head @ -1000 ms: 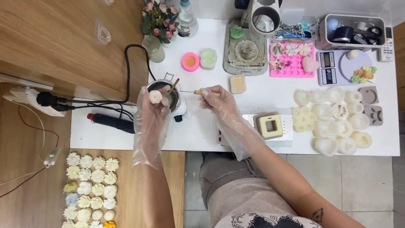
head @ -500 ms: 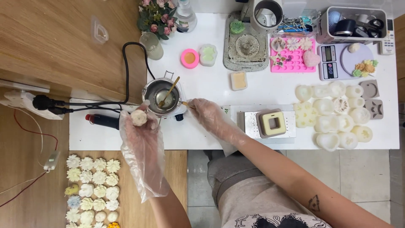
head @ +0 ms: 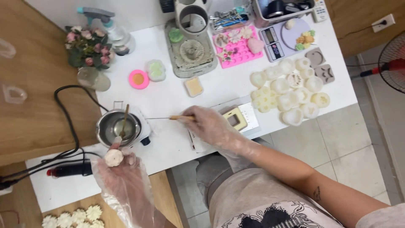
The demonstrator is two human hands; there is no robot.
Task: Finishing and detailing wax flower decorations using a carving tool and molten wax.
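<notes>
My left hand (head: 123, 175), in a loose clear plastic glove, holds a small white flower-shaped piece (head: 113, 157) just in front of a metal melting pot (head: 117, 128) on the white table (head: 168, 97). A wooden-handled stick stands in the pot. My right hand (head: 211, 126), also gloved, grips a thin tool with a wooden handle and a metal needle (head: 166, 118) that points left toward the pot.
Several white silicone moulds (head: 287, 93) lie at the right, a pink mould tray (head: 238, 46) and a scale (head: 280, 40) at the back. A flower vase (head: 90, 59), a pink cup (head: 138, 79) and a black cable (head: 69, 122) lie left. White flower pieces (head: 71, 217) sit on a wooden board.
My left hand has drawn the flower piece back from the pot toward me. My right hand still holds the needle tool, now pointing left at the pot. The camera view has shifted.
</notes>
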